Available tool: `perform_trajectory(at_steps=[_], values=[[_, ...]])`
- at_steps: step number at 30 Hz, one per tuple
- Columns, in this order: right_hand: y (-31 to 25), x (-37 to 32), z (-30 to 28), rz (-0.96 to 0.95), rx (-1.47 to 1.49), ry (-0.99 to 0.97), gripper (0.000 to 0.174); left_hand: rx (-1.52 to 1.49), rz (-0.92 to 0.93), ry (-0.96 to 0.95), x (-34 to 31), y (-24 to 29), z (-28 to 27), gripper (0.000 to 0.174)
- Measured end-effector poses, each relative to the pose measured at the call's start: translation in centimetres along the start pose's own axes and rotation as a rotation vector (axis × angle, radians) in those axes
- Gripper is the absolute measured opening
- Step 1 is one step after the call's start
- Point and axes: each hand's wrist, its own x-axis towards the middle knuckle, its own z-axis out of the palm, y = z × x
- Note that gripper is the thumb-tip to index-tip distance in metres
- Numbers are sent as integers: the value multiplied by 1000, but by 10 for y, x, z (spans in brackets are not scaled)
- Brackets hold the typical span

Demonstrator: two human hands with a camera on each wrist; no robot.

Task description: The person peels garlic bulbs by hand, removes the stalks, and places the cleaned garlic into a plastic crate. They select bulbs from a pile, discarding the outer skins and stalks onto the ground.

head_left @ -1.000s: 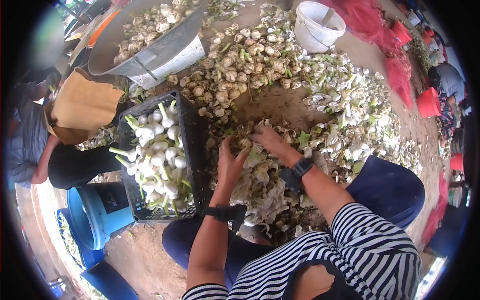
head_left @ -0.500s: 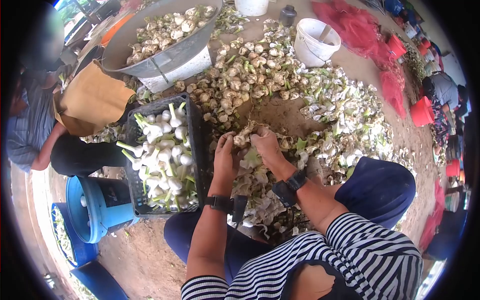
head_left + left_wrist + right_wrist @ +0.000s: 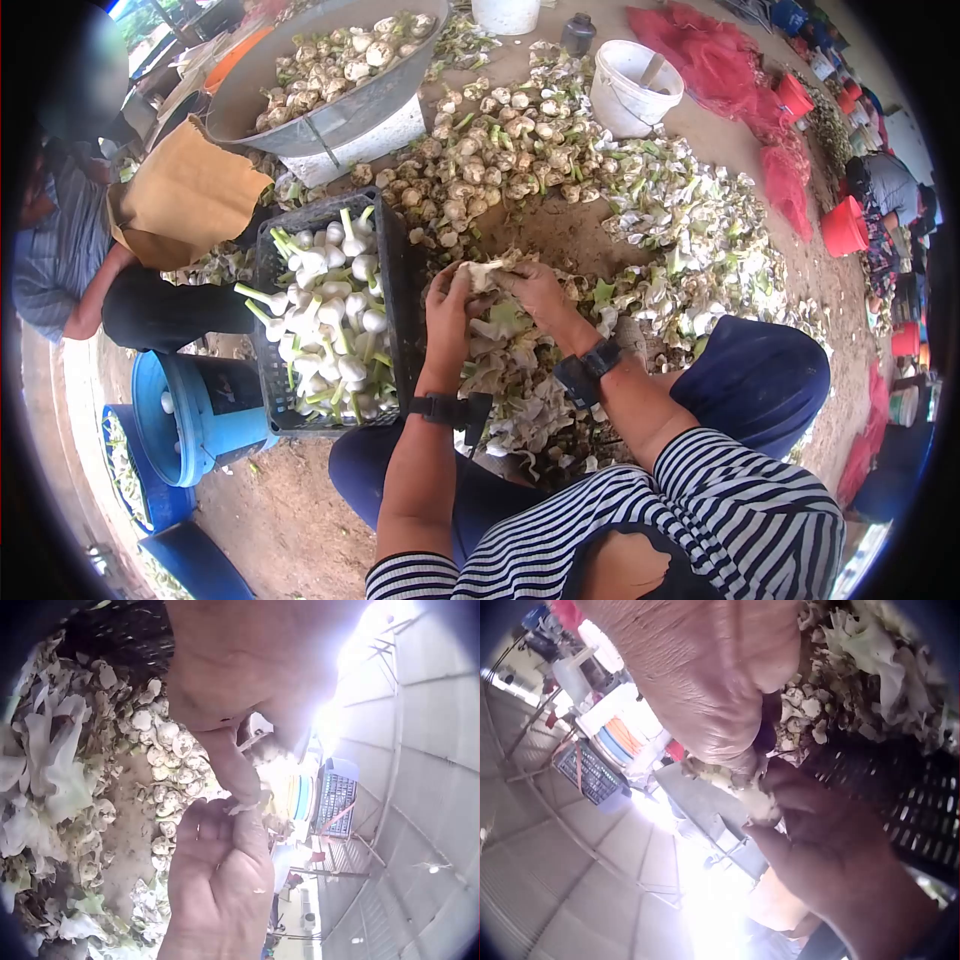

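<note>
Between the two hands, over a heap of papery skins [image 3: 530, 390], is a garlic bulb [image 3: 484, 274] with pale, partly stripped skin. My left hand [image 3: 447, 318] grips the bulb from the left, its fingers curled round it, as the right wrist view also shows with the garlic [image 3: 746, 799] there. From the other side my right hand [image 3: 543, 303] pinches the skin and stem end between thumb and fingers. Left of my left hand stands a black crate [image 3: 400, 330] full of clean white garlic bulbs [image 3: 330, 310] with green stems.
Unpeeled garlic [image 3: 490, 150] lies piled ahead, with peelings [image 3: 700, 220] to the right. A white bucket [image 3: 632, 100], a metal tub [image 3: 350, 110] of garlic and blue buckets [image 3: 165, 420] stand around. Another person [image 3: 75, 250] sits at the left.
My hands have lifted the bulb from low over the peelings and the head view has shifted. In the last half second, the bulb has become whiter, with my right fingers lying farther along it.
</note>
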Motion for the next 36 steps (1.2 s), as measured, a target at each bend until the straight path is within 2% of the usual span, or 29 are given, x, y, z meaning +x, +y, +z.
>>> perform_trajectory(at_steps=[1, 3, 4, 7, 10, 13, 16, 19, 20, 22, 23, 24, 25, 27, 28, 31, 34, 36], values=[[1, -2, -1, -3, -125, 20, 18, 31, -49, -30, 2, -1, -5, 38], [5, -4, 1, -112, -62, 33, 15, 94, -146, -86, 5, -4, -19, 45], [10, -4, 0, -166, -30, 41, 14, 207, -161, -42, 5, -5, -18, 48], [22, 1, -10, -225, -286, 97, 19, 922, 269, 120, 5, -9, -9, 40], [19, -2, -10, -221, -332, 147, 20, 1261, 453, 22, -6, -7, -1, 35], [1, -8, -11, 124, 60, 116, 23, 988, 186, -67, -4, 6, 1, 42], [21, 1, -27, 216, 283, 158, 24, 428, -155, -283, 0, 3, -8, 45], [31, 16, -45, 134, -66, 261, 26, 37, -208, -364, -9, 1, 0, 43], [14, 10, -49, 49, -540, 165, 36, 13, -195, -365, -9, 3, -1, 43], [28, 9, -51, -283, -994, 39, 45, -40, -171, -367, -7, 5, -4, 43], [30, 8, -49, -452, -1216, -29, 49, 72, -115, -348, -4, 3, -6, 45], [28, 5, -55, -278, -1071, -101, 49, 183, -59, -327, 1, 0, -8, 47], [4, 1, -47, -230, -909, -118, 47, 294, -5, -304, 5, -5, -11, 49], [-28, -2, -35, -135, -578, -143, 42, 684, 330, -232, 11, -17, -16, 46], [-33, -4, -32, -187, -592, -108, 33, 876, 503, -193, 9, -12, -11, 45], [-44, -7, -22, -261, -699, -47, 28, 1002, 330, -52, -6, 4, 5, 34], [-43, -3, -22, -322, -915, -100, 24, 1146, 426, -183, -9, 13, 6, 21], [-43, -3, -23, -313, -973, -89, 24, 1122, 423, -228, -8, 12, 2, 20]])
